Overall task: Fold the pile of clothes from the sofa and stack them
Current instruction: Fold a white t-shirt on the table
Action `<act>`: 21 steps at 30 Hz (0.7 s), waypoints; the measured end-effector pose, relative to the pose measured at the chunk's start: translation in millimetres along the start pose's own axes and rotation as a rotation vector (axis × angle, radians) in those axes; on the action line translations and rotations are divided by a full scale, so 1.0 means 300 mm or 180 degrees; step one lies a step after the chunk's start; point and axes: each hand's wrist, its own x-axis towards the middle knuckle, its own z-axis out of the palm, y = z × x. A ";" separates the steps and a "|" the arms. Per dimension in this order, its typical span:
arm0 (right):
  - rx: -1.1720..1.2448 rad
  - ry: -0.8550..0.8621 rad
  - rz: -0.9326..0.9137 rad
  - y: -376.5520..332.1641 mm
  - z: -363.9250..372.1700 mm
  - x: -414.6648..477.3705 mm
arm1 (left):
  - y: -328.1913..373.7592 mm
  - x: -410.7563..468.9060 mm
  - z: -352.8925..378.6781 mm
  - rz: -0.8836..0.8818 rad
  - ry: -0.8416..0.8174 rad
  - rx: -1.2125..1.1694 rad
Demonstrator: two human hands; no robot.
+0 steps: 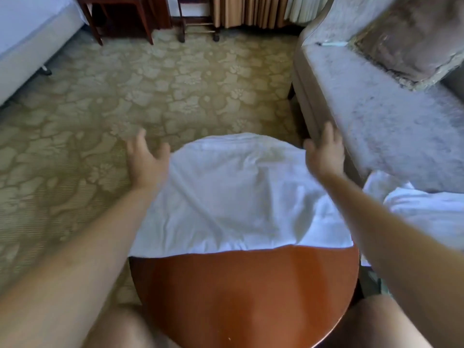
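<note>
Both hands, left hand (pixel 147 156) and right hand (pixel 325 149), are held open and empty beside a white cloth garment (pixel 233 194) spread on a round reddish-brown wooden table (pixel 246 292); folding is judged pending, its far edges to be grasped next.

The left arm (pixel 82 247) and right arm (pixel 391 222) are stretched forward, bare and well apart. The left hand (pixel 147 159) is held empty, with the fingers spread and loosely bent. The right hand (pixel 326 151) is raised likewise — fingers relaxed, its back turned to the camera.
</note>
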 end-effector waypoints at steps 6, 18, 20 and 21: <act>-0.1358 -0.1210 -0.0424 0.121 0.119 -0.413 | -0.120 -0.372 0.036 0.0107 -0.1088 0.1781; -0.1785 -0.1512 -0.0521 0.309 -0.031 -0.631 | -0.151 -0.668 -0.103 0.0212 -0.1672 0.2281; -0.1727 -0.1605 -0.0497 0.316 -0.053 -0.656 | -0.143 -0.704 -0.124 0.0205 -0.1443 0.2137; -0.1736 -0.1605 -0.0482 0.312 -0.059 -0.661 | -0.137 -0.712 -0.135 0.0129 -0.1252 0.2028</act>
